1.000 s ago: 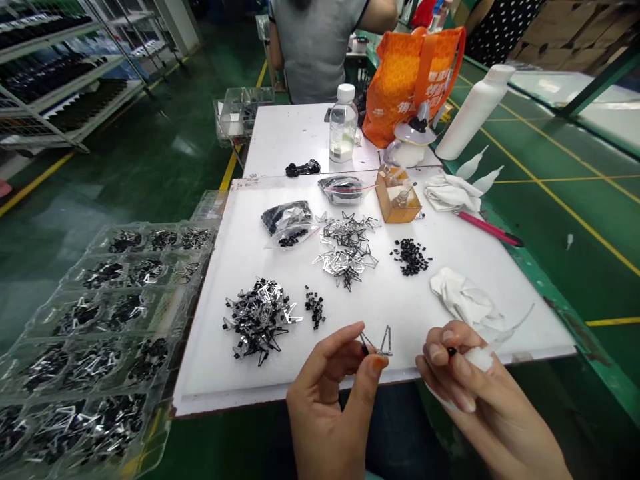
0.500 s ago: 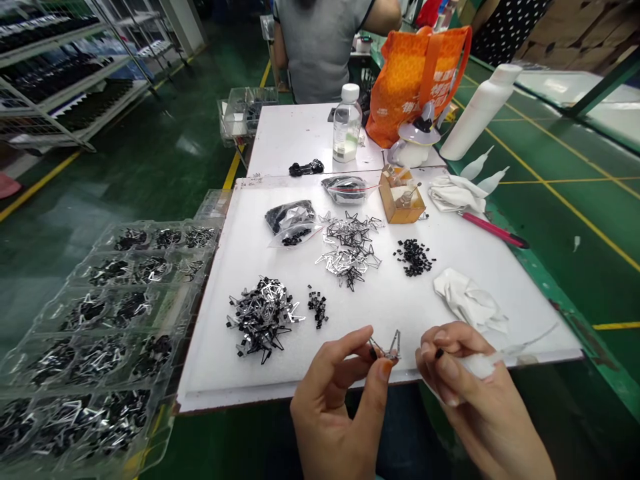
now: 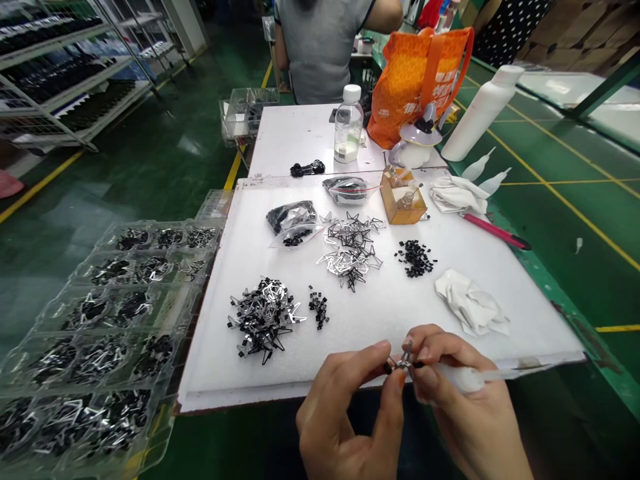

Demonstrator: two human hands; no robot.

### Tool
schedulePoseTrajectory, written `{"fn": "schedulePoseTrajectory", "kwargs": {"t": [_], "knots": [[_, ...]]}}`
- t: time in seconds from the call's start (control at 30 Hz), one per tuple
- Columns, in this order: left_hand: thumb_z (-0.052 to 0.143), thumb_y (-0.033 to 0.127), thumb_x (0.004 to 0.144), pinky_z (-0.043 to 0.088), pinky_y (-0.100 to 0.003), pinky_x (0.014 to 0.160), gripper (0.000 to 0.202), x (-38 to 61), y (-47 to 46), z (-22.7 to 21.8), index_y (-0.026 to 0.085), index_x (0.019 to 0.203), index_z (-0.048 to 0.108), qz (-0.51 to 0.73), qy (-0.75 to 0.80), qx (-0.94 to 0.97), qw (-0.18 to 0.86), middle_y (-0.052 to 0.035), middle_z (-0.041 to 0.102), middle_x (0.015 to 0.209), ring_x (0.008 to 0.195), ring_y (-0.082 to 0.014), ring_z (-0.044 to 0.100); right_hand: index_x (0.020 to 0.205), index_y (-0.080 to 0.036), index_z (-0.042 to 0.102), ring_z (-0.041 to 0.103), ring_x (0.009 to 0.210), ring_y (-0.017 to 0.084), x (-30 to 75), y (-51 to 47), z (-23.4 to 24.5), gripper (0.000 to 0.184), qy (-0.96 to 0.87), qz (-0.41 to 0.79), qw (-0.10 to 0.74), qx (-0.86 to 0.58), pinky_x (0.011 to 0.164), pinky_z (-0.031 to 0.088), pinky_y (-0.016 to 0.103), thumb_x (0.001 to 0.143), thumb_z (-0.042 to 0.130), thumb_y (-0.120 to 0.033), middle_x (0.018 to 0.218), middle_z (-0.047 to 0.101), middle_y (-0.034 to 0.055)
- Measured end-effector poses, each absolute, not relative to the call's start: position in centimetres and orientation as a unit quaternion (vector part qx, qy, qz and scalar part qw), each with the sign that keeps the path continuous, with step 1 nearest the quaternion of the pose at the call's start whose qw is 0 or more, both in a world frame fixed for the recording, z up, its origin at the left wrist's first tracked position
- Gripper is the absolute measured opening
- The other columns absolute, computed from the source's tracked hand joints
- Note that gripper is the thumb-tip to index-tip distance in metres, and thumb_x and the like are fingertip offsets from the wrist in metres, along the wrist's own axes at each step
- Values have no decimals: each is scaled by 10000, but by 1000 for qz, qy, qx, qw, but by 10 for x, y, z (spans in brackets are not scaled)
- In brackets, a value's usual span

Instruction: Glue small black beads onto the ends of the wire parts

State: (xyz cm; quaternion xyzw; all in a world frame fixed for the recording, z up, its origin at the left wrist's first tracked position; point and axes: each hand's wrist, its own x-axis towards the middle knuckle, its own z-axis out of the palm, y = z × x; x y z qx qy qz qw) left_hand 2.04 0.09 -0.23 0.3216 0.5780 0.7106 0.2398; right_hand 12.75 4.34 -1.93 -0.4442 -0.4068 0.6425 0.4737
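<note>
The left hand (image 3: 345, 420) pinches a small metal wire clip (image 3: 403, 360) between thumb and fingers, just above the front edge of the white foam sheet (image 3: 380, 313). The right hand (image 3: 465, 413) grips a white squeeze applicator (image 3: 467, 379), its long axis running sideways, black tip pointing left just beside the clip; contact unclear.

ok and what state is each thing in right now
left hand, pinching a metal clip
right hand, gripping a white plastic dropper, black tip close to the clip
clear water bottle, capped, part full
white squeeze bottle, capped, tilted
cardboard box, open, small glass bottles inside
white cloth, crumpled
clear plastic trays, filled with clips
</note>
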Motion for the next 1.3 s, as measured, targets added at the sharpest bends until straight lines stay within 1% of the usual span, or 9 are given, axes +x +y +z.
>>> {"fn": "schedulePoseTrajectory", "kwargs": {"t": [0.1, 0.23, 0.37, 0.5, 0.63, 0.8, 0.97, 1.1, 1.3], "knots": [[753, -34, 839, 583, -85, 772, 437, 22, 0, -5, 320, 1088, 812, 700, 584, 347, 222, 86, 765, 914, 813, -41, 702, 875, -190, 723, 607, 776, 168, 120, 51, -12, 424, -386, 629, 491, -463, 639, 554, 274, 673, 954, -483, 925, 656, 96], [737, -47, 849, 575, -91, 769, 444, 23, 0, -5, 315, 1100, 798, 691, 586, 363, 216, 86, 753, 915, 813, -41, 699, 886, -201, 719, 614, 854, 198, 113, 58, -6, 473, -382, 622, 503, -462, 715, 559, 309, 651, 955, -536, 928, 639, 93], [746, -40, 854, 576, -96, 769, 425, 22, 0, -5, 296, 1109, 795, 685, 583, 382, 211, 68, 750, 915, 809, -45, 709, 860, -197, 724, 611, 861, 190, 121, 51, -15, 401, -386, 617, 502, -467, 729, 561, 298, 676, 957, -467, 953, 635, 94], [751, -27, 860, 597, -108, 771, 396, 22, -1, -7, 278, 1107, 800, 676, 588, 400, 196, 47, 757, 909, 815, -62, 723, 803, -206, 729, 599, 819, 118, 132, 41, -27, 224, -403, 608, 501, -466, 708, 550, 207, 752, 919, -311, 1028, 617, 63], [793, 19, 843, 644, -169, 804, 388, 23, -3, -11, 309, 1100, 816, 670, 605, 392, 174, 30, 774, 916, 836, -108, 742, 826, -227, 743, 628, 848, 94, 134, 39, -32, 141, -415, 609, 502, -452, 733, 571, 158, 795, 879, -246, 1086, 593, 47], [780, 15, 850, 670, -240, 905, 391, 24, 0, -12, 304, 1112, 809, 675, 596, 409, 152, 37, 793, 919, 864, -122, 776, 837, -221, 721, 623, 805, 89, 132, 42, -31, 133, -422, 609, 512, -434, 717, 587, 163, 817, 851, -207, 1075, 603, 50], [765, -31, 840, 687, -331, 959, 387, 14, 4, -8, 245, 1113, 779, 660, 569, 471, 133, 46, 783, 873, 706, -91, 742, 875, -236, 701, 610, 801, 74, 133, 41, -32, 141, -427, 611, 511, -429, 723, 580, 149, 838, 834, -207, 1082, 588, 38], [772, -66, 810, 676, -335, 1006, 424, 7, 3, -8, 216, 1126, 756, 641, 558, 510, 134, 41, 777, 879, 715, -82, 745, 871, -242, 692, 616, 880, 91, 132, 40, -32, 170, -421, 599, 519, -441, 751, 562, 146, 822, 854, -224, 1069, 582, 33], [766, -61, 812, 662, -341, 1029, 421, 9, 4, -9, 228, 1118, 760, 646, 561, 500, 137, 42, 796, 889, 708, -86, 751, 846, -247, 711, 606, 910, 136, 122, 41, -26, 206, -431, 527, 562, -470, 769, 531, 189, 768, 901, -248, 976, 630, 54]]}}
